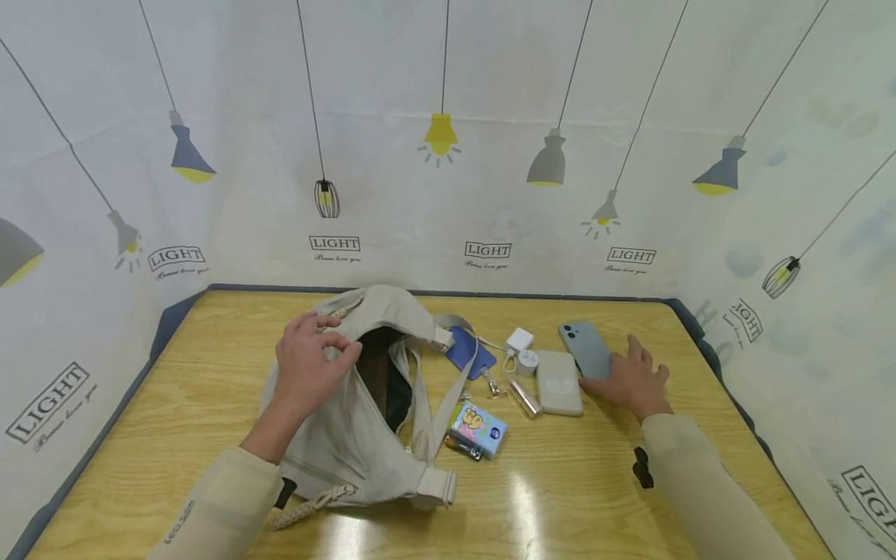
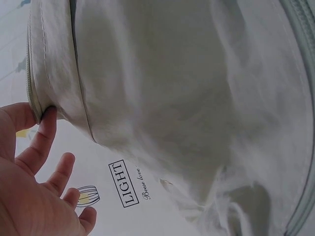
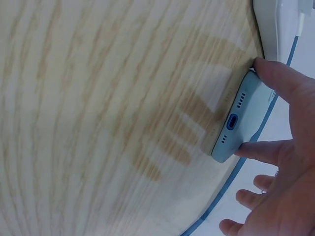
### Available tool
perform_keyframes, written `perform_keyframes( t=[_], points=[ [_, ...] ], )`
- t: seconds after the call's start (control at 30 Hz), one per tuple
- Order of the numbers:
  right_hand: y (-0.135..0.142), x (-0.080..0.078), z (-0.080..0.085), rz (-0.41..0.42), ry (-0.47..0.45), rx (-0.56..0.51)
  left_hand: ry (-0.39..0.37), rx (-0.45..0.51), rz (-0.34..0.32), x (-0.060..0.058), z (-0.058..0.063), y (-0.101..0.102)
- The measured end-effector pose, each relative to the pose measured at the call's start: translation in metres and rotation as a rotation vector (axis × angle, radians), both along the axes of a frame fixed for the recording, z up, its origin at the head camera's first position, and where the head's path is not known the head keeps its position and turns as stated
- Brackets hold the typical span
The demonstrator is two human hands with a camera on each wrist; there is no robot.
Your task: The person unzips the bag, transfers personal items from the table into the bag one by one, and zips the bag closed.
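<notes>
On the left of the table lies a beige fabric bag (image 1: 329,447) with its zipped mouth gaping and a dark lining (image 1: 381,373) showing. My left hand (image 1: 304,369) pinches the edge of that mouth between thumb and index finger; the left wrist view shows the zipper edge (image 2: 33,101) there, with the other fingers held loosely apart. At the right, a light blue phone (image 1: 586,348) lies camera side up. My right hand (image 1: 635,383) holds the phone's near end, thumb on one long side and index finger on the other, seen close in the right wrist view.
Beside the phone lies a white power bank (image 1: 559,383). Left of it are a white charger (image 1: 519,341), a round white item (image 1: 526,362), a rose-gold tube (image 1: 525,398), a blue card holder (image 1: 470,354) and a tissue pack (image 1: 479,428). Bag straps (image 1: 451,400) reach towards these.
</notes>
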State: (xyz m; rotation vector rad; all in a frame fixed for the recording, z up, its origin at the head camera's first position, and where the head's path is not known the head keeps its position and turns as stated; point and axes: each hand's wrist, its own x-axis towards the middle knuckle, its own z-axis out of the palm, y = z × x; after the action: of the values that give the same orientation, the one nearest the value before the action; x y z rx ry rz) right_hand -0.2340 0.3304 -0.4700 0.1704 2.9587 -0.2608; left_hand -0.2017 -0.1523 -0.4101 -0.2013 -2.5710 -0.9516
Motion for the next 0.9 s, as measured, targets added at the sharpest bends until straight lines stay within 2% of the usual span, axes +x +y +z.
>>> perform_keyframes(
  t=[0.3,0.43,0.63,0.9],
  points=[
    [0.002,-0.006,-0.013,0.034,0.08,0.082,-0.021,0.003,-0.006,-0.001,-0.001,0.0],
    [0.002,-0.006,-0.014,0.033,0.086,0.109,-0.021,-0.003,-0.005,-0.001,-0.001,0.001],
    [-0.001,-0.003,-0.011,-0.015,0.074,0.082,-0.009,-0.02,0.003,-0.001,0.0,0.001],
    [0.0,-0.005,-0.014,-0.019,0.149,0.072,-0.034,-0.005,0.005,-0.005,0.005,0.002]
  ],
)
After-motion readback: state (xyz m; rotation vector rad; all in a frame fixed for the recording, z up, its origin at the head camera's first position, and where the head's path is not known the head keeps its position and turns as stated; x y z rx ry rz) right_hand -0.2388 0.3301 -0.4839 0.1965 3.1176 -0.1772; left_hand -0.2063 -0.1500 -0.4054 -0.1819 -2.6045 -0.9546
